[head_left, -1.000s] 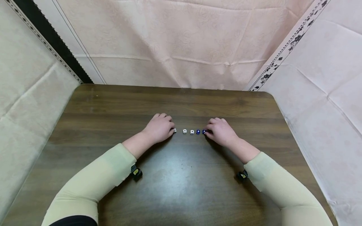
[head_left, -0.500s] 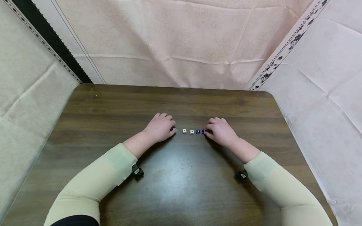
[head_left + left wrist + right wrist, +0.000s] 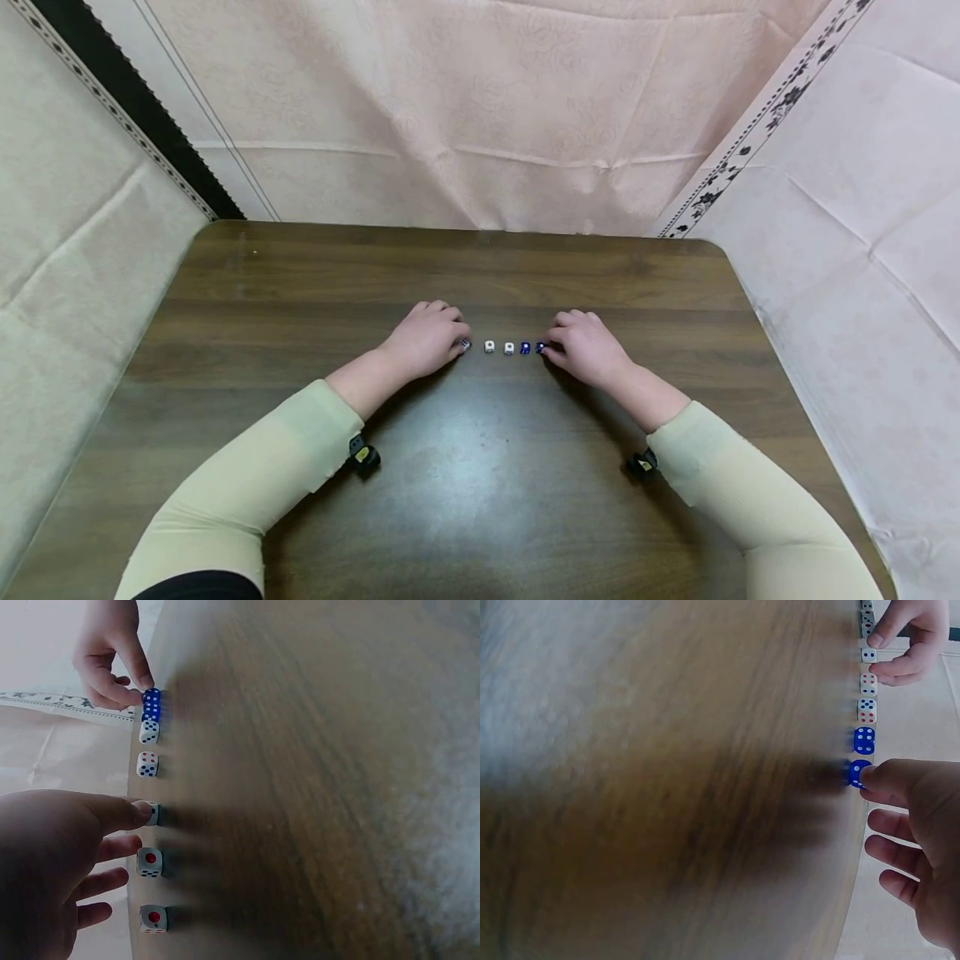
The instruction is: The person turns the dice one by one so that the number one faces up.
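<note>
My left hand [image 3: 426, 339] pinches a white die [image 3: 154, 814], its thumb on the die's near side. To the right in the head view stand two more white dice, a left one [image 3: 489, 347] and a right one [image 3: 509, 348], then a blue die [image 3: 525, 347]. At the right end my right hand [image 3: 588, 348] pinches another blue die [image 3: 856, 772] between thumb and forefinger, its other fingers loosely bent. The left wrist view shows two further white dice, one [image 3: 150, 862] beside the left fingers and one [image 3: 153, 919] beyond; the left hand covers them in the head view.
All the dice stand in one row on a brown wood-grain table [image 3: 465, 500]. Pale cloth [image 3: 480, 117] hangs behind the table and at both sides. Each sleeve carries a small black wrist camera, the left one [image 3: 364, 457] and the right one [image 3: 641, 464].
My left hand has shifted very slightly to the right with its white die. The right hand and the other dice have stayed in place.
</note>
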### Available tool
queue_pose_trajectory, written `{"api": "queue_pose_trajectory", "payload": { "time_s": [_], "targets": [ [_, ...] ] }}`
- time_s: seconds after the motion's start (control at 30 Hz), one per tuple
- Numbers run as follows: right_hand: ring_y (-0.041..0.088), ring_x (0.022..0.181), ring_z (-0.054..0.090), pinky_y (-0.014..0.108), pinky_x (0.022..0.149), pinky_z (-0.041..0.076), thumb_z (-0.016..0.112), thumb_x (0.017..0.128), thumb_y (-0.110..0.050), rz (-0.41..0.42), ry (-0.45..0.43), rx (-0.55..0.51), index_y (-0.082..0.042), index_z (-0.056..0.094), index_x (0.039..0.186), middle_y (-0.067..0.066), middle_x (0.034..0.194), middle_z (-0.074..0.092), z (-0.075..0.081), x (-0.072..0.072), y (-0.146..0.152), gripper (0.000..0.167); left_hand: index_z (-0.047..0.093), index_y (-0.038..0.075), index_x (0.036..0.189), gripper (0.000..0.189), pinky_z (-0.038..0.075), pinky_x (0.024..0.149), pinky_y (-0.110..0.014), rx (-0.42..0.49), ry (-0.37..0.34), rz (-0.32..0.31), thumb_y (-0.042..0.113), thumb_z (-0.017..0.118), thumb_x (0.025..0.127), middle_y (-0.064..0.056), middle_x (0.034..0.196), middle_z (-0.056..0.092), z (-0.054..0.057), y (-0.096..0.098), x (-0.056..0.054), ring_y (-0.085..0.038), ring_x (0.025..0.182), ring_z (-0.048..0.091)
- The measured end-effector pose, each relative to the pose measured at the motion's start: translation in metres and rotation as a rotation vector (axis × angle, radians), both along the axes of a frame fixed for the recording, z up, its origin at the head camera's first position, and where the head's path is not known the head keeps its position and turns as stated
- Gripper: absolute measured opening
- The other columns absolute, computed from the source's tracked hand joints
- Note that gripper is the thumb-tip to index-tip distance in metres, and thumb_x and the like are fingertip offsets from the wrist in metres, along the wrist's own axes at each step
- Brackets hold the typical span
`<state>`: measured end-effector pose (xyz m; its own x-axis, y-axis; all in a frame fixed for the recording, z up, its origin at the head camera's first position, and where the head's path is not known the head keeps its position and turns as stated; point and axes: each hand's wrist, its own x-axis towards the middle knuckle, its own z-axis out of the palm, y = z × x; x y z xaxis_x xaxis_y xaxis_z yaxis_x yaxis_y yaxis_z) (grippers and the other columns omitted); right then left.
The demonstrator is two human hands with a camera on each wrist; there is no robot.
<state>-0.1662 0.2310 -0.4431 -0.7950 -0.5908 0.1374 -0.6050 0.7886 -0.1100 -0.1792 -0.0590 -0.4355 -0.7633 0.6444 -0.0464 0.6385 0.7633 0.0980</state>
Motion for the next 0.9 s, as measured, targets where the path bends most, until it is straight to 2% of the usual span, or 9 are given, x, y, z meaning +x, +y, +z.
{"api": "queue_pose_trajectory", "payload": {
  "time_s": [0.17, 0.37, 0.7, 0.9],
  "targets": [
    [0.025, 0.086, 0.057, 0.046, 0.079, 0.044, 0.074, 0.089, -0.023, -0.003, -0.002, 0.008, -0.011, 0.077, 0.095, 0.002, 0.089, 0.06, 0.0003, -0.0004, -0.0002, 0.013, 0.069, 0.02, 0.119, 0.027, 0.035, 0.107, -0.05, 0.003, -0.023, 0.041, 0.035, 0.064, 0.097, -0.003, 0.123, 0.063, 0.0016, 0.0002, 0.0, -0.028, 0.124, 0.05],
    [0.025, 0.086, 0.057, 0.045, 0.079, 0.044, 0.075, 0.089, -0.023, -0.003, 0.005, 0.008, -0.011, 0.077, 0.095, 0.002, 0.089, 0.06, 0.0006, -0.0002, -0.0013, 0.013, 0.067, 0.017, 0.105, 0.025, 0.035, 0.106, -0.05, -0.005, -0.018, 0.101, 0.04, 0.064, 0.096, -0.004, 0.12, 0.062, 0.0022, 0.0013, 0.0003, -0.029, 0.122, 0.05],
    [0.024, 0.087, 0.057, 0.045, 0.079, 0.044, 0.074, 0.09, -0.023, -0.014, -0.016, 0.012, -0.011, 0.078, 0.096, 0.002, 0.089, 0.06, 0.0007, 0.0007, -0.0014, 0.014, 0.072, 0.021, 0.105, 0.013, 0.036, 0.105, -0.049, 0.007, 0.005, 0.037, 0.03, 0.064, 0.098, -0.004, 0.121, 0.062, 0.0032, 0.0003, 0.0005, -0.028, 0.12, 0.051],
    [0.024, 0.085, 0.057, 0.045, 0.079, 0.045, 0.074, 0.089, -0.022, -0.014, -0.015, 0.009, -0.011, 0.077, 0.095, 0.002, 0.088, 0.06, 0.0006, 0.0014, -0.0021, 0.013, 0.073, 0.023, 0.107, 0.013, 0.037, 0.105, -0.049, 0.02, 0.018, 0.01, 0.023, 0.063, 0.098, -0.004, 0.12, 0.063, 0.0014, -0.0011, 0.0014, -0.028, 0.119, 0.052]
  ]
}}
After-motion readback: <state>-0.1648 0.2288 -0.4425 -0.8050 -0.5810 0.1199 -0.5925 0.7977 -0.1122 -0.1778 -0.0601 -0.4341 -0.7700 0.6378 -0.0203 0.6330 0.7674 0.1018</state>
